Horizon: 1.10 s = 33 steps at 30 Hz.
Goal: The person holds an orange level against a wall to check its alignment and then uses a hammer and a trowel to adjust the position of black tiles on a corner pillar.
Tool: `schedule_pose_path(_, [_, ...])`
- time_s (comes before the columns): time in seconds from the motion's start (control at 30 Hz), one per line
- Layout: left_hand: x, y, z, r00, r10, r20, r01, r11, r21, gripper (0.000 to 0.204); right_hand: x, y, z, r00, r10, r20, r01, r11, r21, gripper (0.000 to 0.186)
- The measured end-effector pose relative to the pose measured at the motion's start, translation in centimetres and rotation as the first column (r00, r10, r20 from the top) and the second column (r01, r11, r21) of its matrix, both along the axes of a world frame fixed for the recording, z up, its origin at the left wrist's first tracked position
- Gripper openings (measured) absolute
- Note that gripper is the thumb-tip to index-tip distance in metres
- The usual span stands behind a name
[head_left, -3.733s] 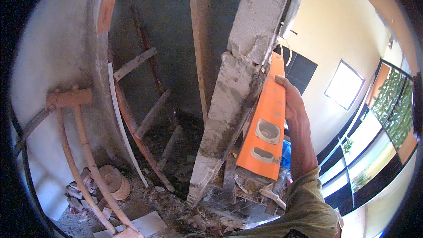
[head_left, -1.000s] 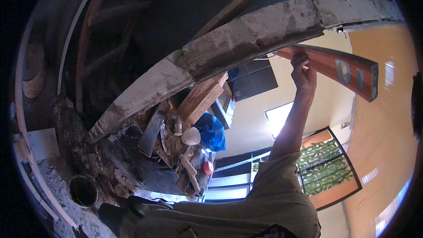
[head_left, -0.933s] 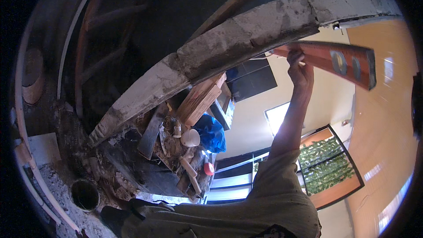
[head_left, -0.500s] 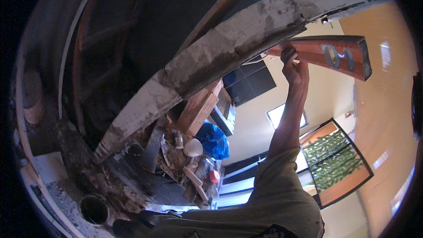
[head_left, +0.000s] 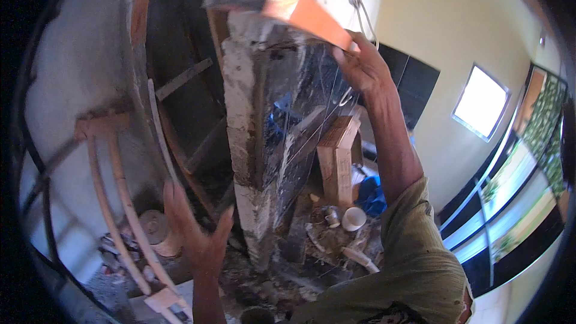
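Note:
My right hand [head_left: 363,66] is raised and closed around one end of an orange spirit level [head_left: 321,21]. The level reaches up and to the left, its dark end crossing in front of the upper part of a rough, plastered wall edge [head_left: 243,150]. Whether it touches the wall I cannot tell. Lower down on the left, my left hand [head_left: 201,234] is empty and slightly blurred, with thumb and fingers spread apart. It is just left of the foot of the wall edge.
Wooden poles [head_left: 111,198] lean against the grey wall at left, near a round container [head_left: 155,226]. Right of the wall edge, a cardboard box [head_left: 337,165], a white cup [head_left: 353,219] and a blue bag [head_left: 373,195] sit amid rubble. A bright window [head_left: 482,102] is at right.
The view has turned, so the wall edge now stands nearly upright. The spirit level, still in my right hand, now points left across the wall's top. My left hand has come into view.

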<state>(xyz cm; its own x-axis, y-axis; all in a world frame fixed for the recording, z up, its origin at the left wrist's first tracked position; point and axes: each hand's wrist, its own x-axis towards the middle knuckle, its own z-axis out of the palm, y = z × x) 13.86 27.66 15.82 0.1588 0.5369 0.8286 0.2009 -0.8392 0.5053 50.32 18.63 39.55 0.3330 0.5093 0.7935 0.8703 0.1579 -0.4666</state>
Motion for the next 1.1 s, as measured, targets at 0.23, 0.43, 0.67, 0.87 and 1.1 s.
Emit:
schedule_pose_path(0.23, [11.7,0.4,17.5,0.952,0.304,-0.045,-0.239,0.823,0.515,0.101,-4.8,0.3,1.2,0.26,0.711,-0.653,-0.256,0.703,0.664,0.033])
schedule_pose_path(0.43, [16.1,0.8,19.8,0.879,0.476,-0.021,-0.372,0.714,0.593,0.108,-4.0,-0.5,1.2,0.196,0.764,-0.615,-0.255,0.645,0.721,0.033])
schedule_pose_path(0.67, [17.4,0.5,21.3,0.879,0.475,0.043,-0.418,0.723,0.55,0.105,-3.0,-0.4,0.7,0.213,0.769,-0.603,-0.269,0.64,0.72,0.028])
schedule_pose_path(0.87, [18.1,-0.7,22.2,0.856,0.504,0.111,-0.478,0.692,0.541,0.073,-2.9,-1.2,0.3,0.216,0.778,-0.59,-0.254,0.628,0.736,0.032])
schedule_pose_path(1.1, [18.7,-0.5,22.5,0.892,0.44,0.101,-0.43,0.759,0.489,0.082,-2.5,-1.4,0.1,0.25,0.764,-0.595,-0.276,0.645,0.713,0.028])
